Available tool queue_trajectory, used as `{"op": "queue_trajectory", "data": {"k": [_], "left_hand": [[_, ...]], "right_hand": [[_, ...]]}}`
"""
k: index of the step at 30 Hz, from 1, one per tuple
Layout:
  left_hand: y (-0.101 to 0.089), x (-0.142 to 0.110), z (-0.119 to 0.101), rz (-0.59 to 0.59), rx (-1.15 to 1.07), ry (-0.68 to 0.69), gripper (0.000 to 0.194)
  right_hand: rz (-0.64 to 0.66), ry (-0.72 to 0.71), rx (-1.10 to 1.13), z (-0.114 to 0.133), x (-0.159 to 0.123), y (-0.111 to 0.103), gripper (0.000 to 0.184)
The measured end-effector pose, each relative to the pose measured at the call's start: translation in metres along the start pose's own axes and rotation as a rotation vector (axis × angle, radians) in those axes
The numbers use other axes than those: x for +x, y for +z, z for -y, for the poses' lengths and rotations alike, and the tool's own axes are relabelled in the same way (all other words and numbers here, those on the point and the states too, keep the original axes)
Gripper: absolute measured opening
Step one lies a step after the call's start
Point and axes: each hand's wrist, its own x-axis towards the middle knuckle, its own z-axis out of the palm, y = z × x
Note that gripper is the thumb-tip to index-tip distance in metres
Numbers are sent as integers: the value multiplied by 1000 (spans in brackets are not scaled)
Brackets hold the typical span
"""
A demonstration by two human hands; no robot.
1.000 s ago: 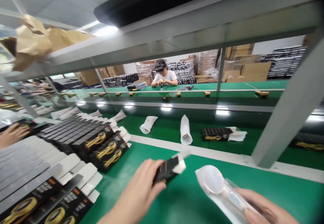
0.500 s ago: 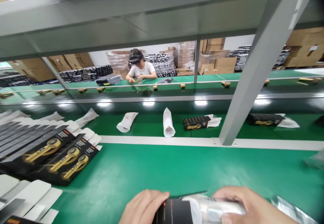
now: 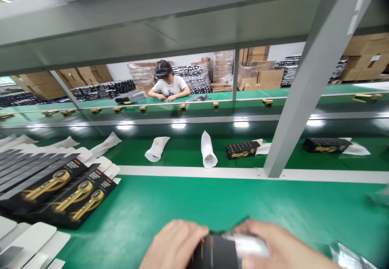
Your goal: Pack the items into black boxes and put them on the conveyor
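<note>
My left hand point(image 3: 176, 242) is wrapped around a black printed carton point(image 3: 217, 252) at the bottom of the head view. Its right end is open. A white, shiny wrapped item point(image 3: 251, 245) sits partly inside that end, and my right hand point(image 3: 273, 242) grips its outer part close to the carton's mouth. The wrapped contents cannot be made out, and the lower parts of both hands and the carton fall outside the picture.
Black cartons with gold showerhead pictures point(image 3: 73, 192) lie stacked at left. White pouches point(image 3: 158, 148) and part-filled boxes point(image 3: 242, 150) lie on the belt beyond the rail point(image 3: 182, 172). A grey post point(image 3: 299, 78) stands right; clear plastic point(image 3: 349, 257) lies lower right. A co-worker point(image 3: 170, 84) sits opposite.
My right hand has moved left toward the carton, and less of the wrapped item shows outside it. Pouches and boxes on the near belt have shifted right; the far belt's gold parts shifted left.
</note>
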Motion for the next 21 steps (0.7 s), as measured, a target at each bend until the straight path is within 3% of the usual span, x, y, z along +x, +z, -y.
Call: {"op": "queue_trajectory", "data": {"k": [2, 4, 5, 8, 12, 16, 18, 21], "left_hand": [[-18, 15, 33, 6, 22, -233, 49], [-38, 34, 73, -2, 65, -476, 43], [-46, 45, 94, -16, 84, -545, 43], [-54, 75, 151, -40, 129, -631, 44], [-31, 106, 196, -10, 125, -673, 38], [-4, 134, 195, -33, 3, -682, 38], [4, 145, 175, -90, -91, -685, 43], [12, 150, 126, -125, -303, -741, 44]], "right_hand": [[-124, -90, -132, 7, 27, -31, 48], [-382, -66, -389, 11, 66, -54, 46], [-440, -72, -461, 12, 89, -60, 44], [-414, -111, -630, 7, 154, -54, 43], [-386, -88, -778, -13, 205, -31, 27], [-392, -82, -839, -28, 200, -35, 19], [-413, -91, -848, -24, 183, -41, 18], [-460, -124, -859, -4, 144, -39, 24]]}}
